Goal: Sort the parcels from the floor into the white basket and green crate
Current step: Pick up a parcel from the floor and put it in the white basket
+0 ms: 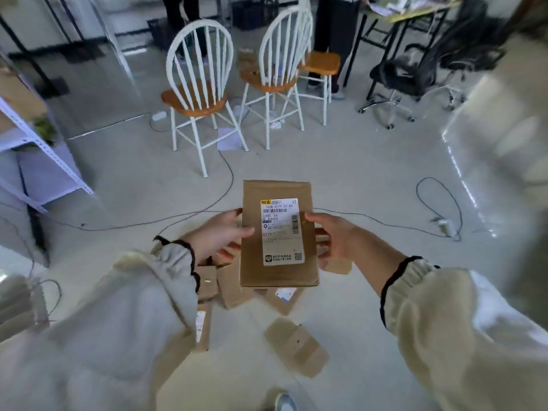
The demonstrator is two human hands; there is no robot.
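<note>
Nearest, cream sleeves [124, 330] filling the lower corners, and a shoe tip [285, 402] at the bottom edge. Just beyond, loose parcels on the floor [370, 179]: a small flat one [296, 345] alone in front, more [234, 289] heaped under the hands, one showing a label corner [285, 293]. Held up above that heap, clear of the floor, a flat brown parcel [278, 232], label [281, 231] facing up and readable side toward the wearer. Left hand [219, 235] on the left long edge, thumb lying over the top face, fingers curled beneath; right hand [335, 237] on the right long edge, thumb tip at the rim, fingers under. Each grip closed on the parcel from opposite sides, neither spread wide. Judging by the flat sag-free faces and crisp corners, stiff cardboard, likely light, since a fingertip pinch carries it level. Surface dry and matt, unlikely to slip; label glossier, better avoided as a contact patch. Best hold probably as now, mid-length on the long edges, or one hand flat beneath. Contents unknown, so fragility cannot be told. Neither white basket nor green crate in view; only chairs [198, 90] and cables [439, 203] ahead.
</note>
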